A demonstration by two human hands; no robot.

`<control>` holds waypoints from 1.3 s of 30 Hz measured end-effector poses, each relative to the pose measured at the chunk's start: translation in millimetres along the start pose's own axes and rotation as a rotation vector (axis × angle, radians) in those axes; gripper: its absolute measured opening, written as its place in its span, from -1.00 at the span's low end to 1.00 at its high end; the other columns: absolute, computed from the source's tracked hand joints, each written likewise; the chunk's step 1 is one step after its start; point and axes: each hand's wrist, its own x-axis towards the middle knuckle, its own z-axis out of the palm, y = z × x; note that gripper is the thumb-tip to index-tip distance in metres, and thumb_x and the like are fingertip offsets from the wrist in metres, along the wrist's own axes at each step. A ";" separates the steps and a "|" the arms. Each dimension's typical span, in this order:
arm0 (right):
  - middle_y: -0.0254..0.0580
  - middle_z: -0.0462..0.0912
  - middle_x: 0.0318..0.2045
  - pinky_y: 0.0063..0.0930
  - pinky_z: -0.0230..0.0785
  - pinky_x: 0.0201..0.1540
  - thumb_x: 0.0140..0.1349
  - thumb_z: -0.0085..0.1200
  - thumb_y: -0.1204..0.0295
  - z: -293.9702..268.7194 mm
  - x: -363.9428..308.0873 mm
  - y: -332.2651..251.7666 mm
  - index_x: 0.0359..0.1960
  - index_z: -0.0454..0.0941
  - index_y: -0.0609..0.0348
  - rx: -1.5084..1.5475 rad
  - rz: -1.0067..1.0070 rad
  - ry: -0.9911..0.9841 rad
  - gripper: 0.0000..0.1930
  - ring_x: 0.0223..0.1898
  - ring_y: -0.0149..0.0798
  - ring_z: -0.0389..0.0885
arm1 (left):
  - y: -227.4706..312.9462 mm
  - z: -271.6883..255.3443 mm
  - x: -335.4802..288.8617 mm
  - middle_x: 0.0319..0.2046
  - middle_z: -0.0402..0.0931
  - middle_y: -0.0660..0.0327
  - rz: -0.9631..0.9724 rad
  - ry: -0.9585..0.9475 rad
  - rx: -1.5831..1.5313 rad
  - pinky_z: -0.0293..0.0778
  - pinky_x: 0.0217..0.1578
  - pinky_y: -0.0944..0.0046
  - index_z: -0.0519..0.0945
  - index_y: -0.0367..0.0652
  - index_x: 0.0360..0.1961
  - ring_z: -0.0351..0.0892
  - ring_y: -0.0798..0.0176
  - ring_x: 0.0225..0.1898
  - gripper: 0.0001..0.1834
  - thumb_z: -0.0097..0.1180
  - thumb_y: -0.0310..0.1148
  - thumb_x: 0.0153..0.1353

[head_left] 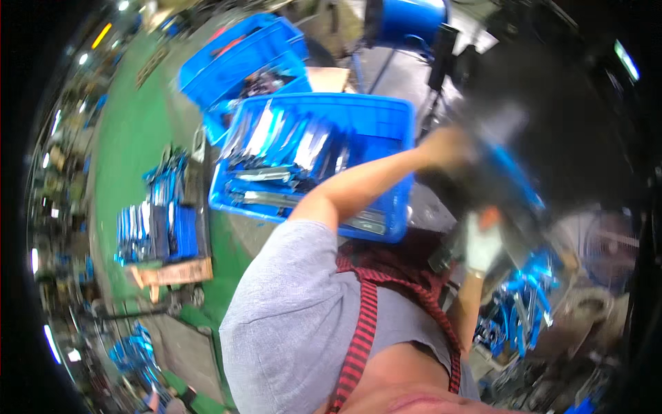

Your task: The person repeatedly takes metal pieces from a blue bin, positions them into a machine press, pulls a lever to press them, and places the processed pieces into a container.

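We start with the biggest thing: the green floor [131,138] fills the left side of the frame. On it, at the middle left, blue and silver parts lie stacked on a wooden pallet [172,272].

Next come two big blue crates. The near crate [386,117] sits in the upper middle and is packed with long silver metal strips [276,138]. A second blue crate [234,55] tilts behind it, toward the upper left, with dark pieces inside.

Our grey sleeve [296,310] and a red and black striped strap [362,324] fill the bottom middle.

Our left hand [448,148] is bare and reaches up to the upper right of the middle. It rests on a long blue and dark part [514,183]. The part slants down to the right and is very blurry. We cannot tell if the fingers are closed around it or just touching.

Our right hand [481,245] wears a white glove, just below and right of the middle. It is pressed against the lower end of the same part, but we cannot tell how tight the hold is.

We think the part is hard, stiff metal, and maybe heavy. The edges may be sharp and the smooth sides slippery. It seems best to hold it with two hands, one near each end.

More shiny blue parts [524,303] lie heaped in the lower right.
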 end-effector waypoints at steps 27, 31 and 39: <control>0.15 0.49 -0.38 -0.23 0.26 -0.25 -0.04 -0.03 0.25 -15.8 100.5 154.4 -0.35 0.41 0.29 -0.373 0.056 -0.016 -0.67 -0.28 0.10 0.44 | 20.4 -194.6 -106.6 -0.67 0.46 0.05 -0.478 -0.097 0.507 0.41 -0.58 0.16 0.47 -0.22 -0.54 0.52 0.13 -0.59 -0.73 -0.04 -0.20 -0.09; 0.07 0.49 -0.48 -0.29 0.25 -0.33 0.05 -0.05 0.29 -70.3 11.3 196.4 -0.35 0.41 0.31 -0.019 0.377 0.046 -0.72 -0.50 -0.07 0.40 | -19.9 -195.5 -131.1 -0.48 0.47 -0.05 -0.283 0.055 0.903 0.36 -0.34 0.06 0.50 -0.21 -0.48 0.46 -0.08 -0.38 -0.74 -0.06 -0.24 -0.11; -0.51 0.15 -0.86 -0.66 -0.17 -0.87 0.13 -0.27 -0.03 -125.9 -110.5 311.8 -0.38 0.42 0.10 1.347 1.234 0.376 -0.56 -0.89 -0.55 0.02 | 18.8 -206.5 -116.8 -0.26 0.46 0.18 -0.286 0.188 0.118 0.37 -0.66 0.47 0.29 -0.11 0.01 0.38 0.45 -0.62 -0.39 -0.12 -0.59 -0.23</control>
